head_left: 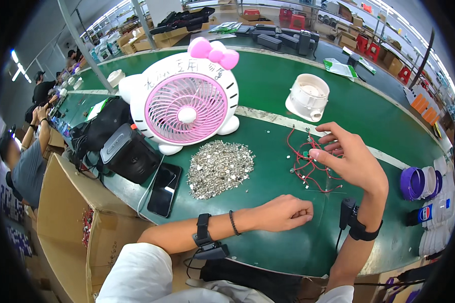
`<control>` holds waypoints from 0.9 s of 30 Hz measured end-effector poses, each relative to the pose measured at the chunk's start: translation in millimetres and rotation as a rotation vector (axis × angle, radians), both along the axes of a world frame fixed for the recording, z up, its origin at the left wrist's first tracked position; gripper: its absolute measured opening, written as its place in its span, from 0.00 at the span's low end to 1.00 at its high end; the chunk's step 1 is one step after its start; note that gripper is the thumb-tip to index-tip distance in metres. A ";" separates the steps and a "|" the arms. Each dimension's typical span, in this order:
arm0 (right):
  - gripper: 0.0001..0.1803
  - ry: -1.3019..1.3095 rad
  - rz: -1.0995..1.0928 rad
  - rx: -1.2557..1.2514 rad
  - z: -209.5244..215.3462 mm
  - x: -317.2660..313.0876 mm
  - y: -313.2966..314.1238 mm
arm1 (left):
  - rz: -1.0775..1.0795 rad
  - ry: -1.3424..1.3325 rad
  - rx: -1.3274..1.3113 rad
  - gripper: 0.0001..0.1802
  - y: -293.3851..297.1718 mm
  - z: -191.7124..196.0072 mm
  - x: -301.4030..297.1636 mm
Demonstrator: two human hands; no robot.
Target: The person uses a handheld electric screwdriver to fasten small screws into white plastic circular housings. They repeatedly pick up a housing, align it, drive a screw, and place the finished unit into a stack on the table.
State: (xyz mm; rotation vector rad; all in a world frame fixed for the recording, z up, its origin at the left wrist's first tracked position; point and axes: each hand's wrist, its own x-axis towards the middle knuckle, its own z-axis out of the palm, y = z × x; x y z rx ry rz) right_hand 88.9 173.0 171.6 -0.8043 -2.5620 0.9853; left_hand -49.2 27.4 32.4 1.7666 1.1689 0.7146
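My left hand [284, 213] rests low over the green tabletop with its fingers curled in and the thumb against them. Whatever lies inside, if anything, is hidden. Farther right, my right hand [356, 164] reaches over a tangle of thin red wires [302, 174] with small connectors at their ends. Its thumb and fingers are apart, the thumb tip close to a small green piece [305, 153] among the wires. Left of the wires lies a heap of small silvery metal parts [220, 169]. Beyond the wires stands a white round plastic housing [308, 96].
A white and pink cat-shaped fan [187, 106] stands behind the heap. At left are a black phone [165, 189], a black speaker-like box [129, 151] and an open carton [60, 212]. Purple rings [413, 183] and a bottle [429, 212] line the right edge. People sit far left.
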 end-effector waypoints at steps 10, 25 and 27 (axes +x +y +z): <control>0.25 0.116 -0.023 0.154 -22.2 -52.5 -0.3 | 0.020 -0.121 0.134 0.14 -2.2 -9.8 -1.3; 0.22 0.251 0.437 0.181 -130.9 -329.1 120.1 | 0.073 -0.201 0.211 0.11 -0.8 -27.1 1.9; 0.24 0.224 0.297 0.172 -126.7 -329.4 114.5 | 0.083 -0.211 0.214 0.11 -3.8 -24.2 -0.5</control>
